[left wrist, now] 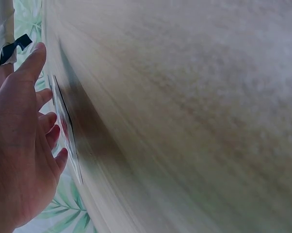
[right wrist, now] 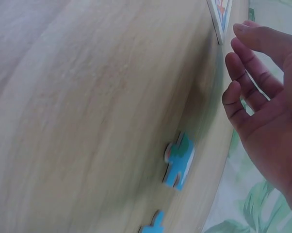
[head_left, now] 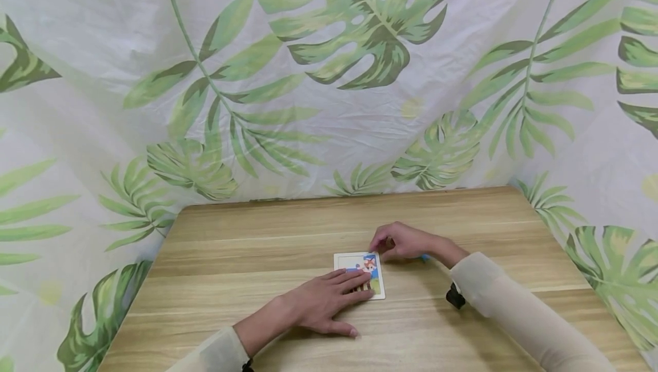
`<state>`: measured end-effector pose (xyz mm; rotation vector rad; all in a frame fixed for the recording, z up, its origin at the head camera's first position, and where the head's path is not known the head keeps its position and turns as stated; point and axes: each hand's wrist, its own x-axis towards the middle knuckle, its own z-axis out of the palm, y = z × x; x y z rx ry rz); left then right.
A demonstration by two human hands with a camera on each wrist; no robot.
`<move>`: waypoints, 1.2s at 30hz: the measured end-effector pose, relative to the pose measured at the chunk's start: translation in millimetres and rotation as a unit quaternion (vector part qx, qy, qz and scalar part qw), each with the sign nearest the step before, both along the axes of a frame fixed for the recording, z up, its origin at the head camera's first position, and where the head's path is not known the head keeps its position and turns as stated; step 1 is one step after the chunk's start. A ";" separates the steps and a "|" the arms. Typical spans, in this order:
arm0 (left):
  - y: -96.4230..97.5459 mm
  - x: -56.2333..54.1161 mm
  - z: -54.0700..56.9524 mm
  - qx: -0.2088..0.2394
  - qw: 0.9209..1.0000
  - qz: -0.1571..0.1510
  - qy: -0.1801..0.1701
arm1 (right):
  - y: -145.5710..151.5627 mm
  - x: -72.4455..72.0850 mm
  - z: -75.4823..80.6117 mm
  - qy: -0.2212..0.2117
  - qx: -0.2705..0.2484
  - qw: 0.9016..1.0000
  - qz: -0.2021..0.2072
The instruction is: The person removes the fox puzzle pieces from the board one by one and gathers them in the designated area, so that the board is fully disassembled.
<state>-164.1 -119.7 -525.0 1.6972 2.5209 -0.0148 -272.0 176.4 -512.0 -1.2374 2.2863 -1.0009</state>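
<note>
A small picture jigsaw puzzle point(head_left: 378, 284) in a white-bordered tray lies on the table, showing a cartoon figure and some blank white area. My left hand point(head_left: 334, 300) rests palm down over its lower left part, fingers spread and covering some of the picture. At the puzzle's upper right corner is my right hand point(head_left: 403, 242), its index fingertip at the border. In the right wrist view the fingers bend loosely, and nothing shows between them. Beneath that hand lie a blue and green puzzle piece point(right wrist: 180, 160) and another blue piece point(right wrist: 154, 226), partly cut off.
The wood-grain table point(head_left: 247, 258) extends around the puzzle on all sides. Behind and beside it hangs a white cloth with green leaf prints point(head_left: 349, 132). A black device point(head_left: 454, 296) sits at the right wrist.
</note>
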 end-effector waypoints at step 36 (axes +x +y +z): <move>2.9 0.4 -0.4 -0.010 1.000 0.008 -0.014 | -26.5 -6.3 -0.8 0.033 0.061 0.995 0.072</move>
